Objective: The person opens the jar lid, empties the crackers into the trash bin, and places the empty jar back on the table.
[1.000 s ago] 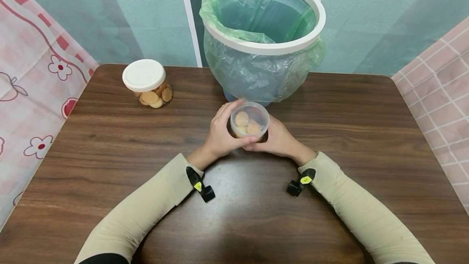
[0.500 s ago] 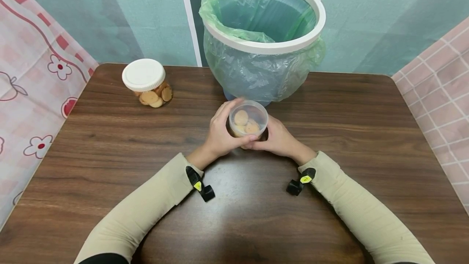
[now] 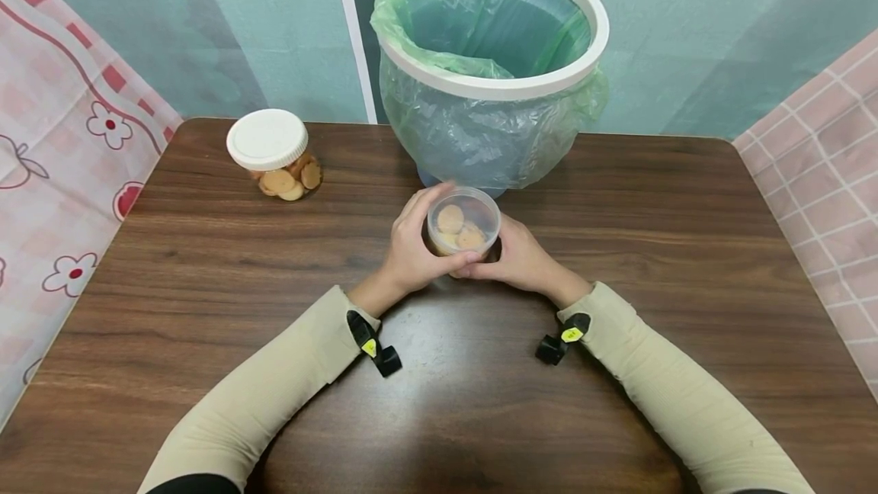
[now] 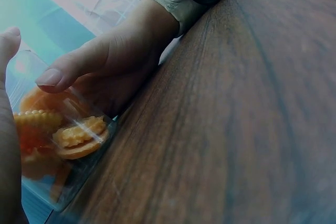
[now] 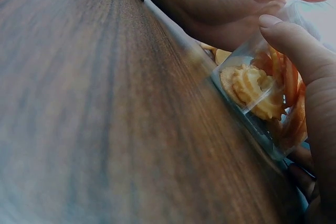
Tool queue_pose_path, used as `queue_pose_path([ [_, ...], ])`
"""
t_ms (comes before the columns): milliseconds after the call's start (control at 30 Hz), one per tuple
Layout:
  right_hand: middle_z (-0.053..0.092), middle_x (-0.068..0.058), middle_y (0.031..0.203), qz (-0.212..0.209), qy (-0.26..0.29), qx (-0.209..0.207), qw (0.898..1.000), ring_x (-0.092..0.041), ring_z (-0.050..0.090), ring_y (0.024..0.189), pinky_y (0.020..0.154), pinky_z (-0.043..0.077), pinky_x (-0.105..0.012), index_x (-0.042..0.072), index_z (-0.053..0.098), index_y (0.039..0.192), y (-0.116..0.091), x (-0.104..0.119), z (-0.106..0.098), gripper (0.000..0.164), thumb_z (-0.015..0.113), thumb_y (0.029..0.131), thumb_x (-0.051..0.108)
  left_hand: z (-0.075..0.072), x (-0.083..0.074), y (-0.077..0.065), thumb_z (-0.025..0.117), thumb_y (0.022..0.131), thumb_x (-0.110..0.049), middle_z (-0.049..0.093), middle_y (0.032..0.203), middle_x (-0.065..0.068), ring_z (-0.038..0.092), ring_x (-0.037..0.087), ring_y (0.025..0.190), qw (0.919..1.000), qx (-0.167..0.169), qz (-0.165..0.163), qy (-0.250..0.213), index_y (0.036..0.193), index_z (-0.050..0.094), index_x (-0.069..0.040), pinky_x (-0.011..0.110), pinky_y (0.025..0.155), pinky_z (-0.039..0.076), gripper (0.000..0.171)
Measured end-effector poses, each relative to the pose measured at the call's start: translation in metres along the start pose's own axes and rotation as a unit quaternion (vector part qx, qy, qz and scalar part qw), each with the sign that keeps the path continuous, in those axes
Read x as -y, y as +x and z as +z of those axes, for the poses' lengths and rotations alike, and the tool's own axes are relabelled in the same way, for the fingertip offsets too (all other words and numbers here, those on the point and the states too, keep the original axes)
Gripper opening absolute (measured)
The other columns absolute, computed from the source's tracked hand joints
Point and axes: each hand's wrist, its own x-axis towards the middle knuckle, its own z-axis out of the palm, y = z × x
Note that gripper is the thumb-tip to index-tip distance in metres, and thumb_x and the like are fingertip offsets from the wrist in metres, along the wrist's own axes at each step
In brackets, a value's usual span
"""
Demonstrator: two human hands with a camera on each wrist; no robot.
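Tabletop (image 3: 439, 418): dark wood grain, 1, running from the near edge of the view to the backdrop.
Sleeves (image 3: 274, 380): 2, beige, each with 1 small black wrist unit (image 3: 370, 341) bearing a yellow mark.
Left grip (image 3: 414, 246): bare hand, curled round the left side of the tub, thumb across its near face.
Right grip (image 3: 527, 261): bare hand, curled round the right side of the same tub; the 2 thumb tips come together at the front.
Tub (image 3: 483, 208): 1, clear, upright, between the 2 hands near the middle of the tabletop, its base apparently on the wood. Looks covered by a translucent lid; how firmly it is seated cannot be told. Contents: cookies (image 3: 450, 219), count uncertain.
Step in hand, as judged: steadying the tub with 2 hands. A next move, whether lifting or uncovering, would call for 1 hand to keep the body level while the other works, without squeezing the thin walls.
Jar (image 3: 291, 181): 1, clear, round cookies inside, white screw lid (image 3: 267, 138) on; far left, untouched.
Bin (image 3: 494, 88): 1, white rim, green liner (image 3: 480, 136), just beyond the tub.
Backdrop (image 3: 302, 36): blue-green, farthest.
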Motion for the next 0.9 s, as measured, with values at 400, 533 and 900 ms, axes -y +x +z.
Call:
queue_pose_path([
  [400,0.06,-0.007,0.14,0.005,0.006,0.003,1.0,-0.026,0.056,0.13,0.111,0.042,-0.049,0.012,0.047,0.147,0.0,0.0025,-0.0004,0.088,0.09,0.072,0.03,0.0006,0.0008,-0.0001,0.065,0.073,-0.082,0.061,0.138,0.014,0.058,0.026,0.125,0.9999,-0.008,0.008,0.003,0.141,0.054,-0.004,0.042,0.107,0.047,0.105],
  [533,0.061,-0.007,0.14,0.006,0.008,0.003,1.0,-0.025,0.056,0.13,0.111,0.042,-0.049,0.012,0.048,0.147,0.0002,0.0022,-0.0001,0.088,0.089,0.072,0.03,0.0006,0.0013,-0.0003,0.066,0.073,-0.082,0.061,0.138,0.013,0.058,0.025,0.125,1.0,-0.006,0.007,0.002,0.142,0.053,-0.005,0.041,0.107,0.047,0.104],
  [900,0.061,-0.008,0.14,0.005,0.008,0.003,1.0,-0.025,0.056,0.13,0.11,0.043,-0.049,0.011,0.047,0.147,0.0004,0.0017,-0.0006,0.089,0.09,0.072,0.029,-0.0003,-0.0001,0.0004,0.064,0.072,-0.084,0.059,0.14,0.011,0.057,0.023,0.127,0.9999,0.008,-0.015,-0.001,0.144,0.052,-0.007,0.04,0.108,0.046,0.106],
])
